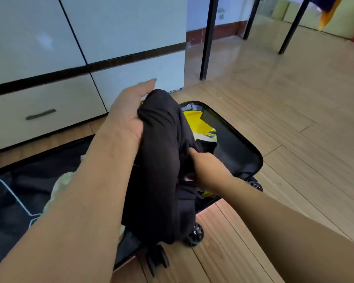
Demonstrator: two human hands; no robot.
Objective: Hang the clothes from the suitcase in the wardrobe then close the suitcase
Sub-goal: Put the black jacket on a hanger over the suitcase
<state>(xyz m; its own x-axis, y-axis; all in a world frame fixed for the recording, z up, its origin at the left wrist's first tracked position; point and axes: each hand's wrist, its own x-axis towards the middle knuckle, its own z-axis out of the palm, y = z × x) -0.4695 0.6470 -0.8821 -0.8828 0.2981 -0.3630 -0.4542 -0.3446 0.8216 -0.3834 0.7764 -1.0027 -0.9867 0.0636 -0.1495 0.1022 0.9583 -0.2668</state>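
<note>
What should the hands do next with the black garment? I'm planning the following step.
Probably lift the black garment clear of the open suitcase: the left hand grips its top, the right hand its middle, and its lower part hangs inside.

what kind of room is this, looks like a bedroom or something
Probably a bedroom or dressing area: a white wardrobe with drawers stands on a wood plank floor, and an open suitcase of clothes lies beside it. No bed is in view.

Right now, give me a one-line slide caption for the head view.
Left hand lifts a black garment from the open suitcase while the right hand grips its lower folds.
</note>
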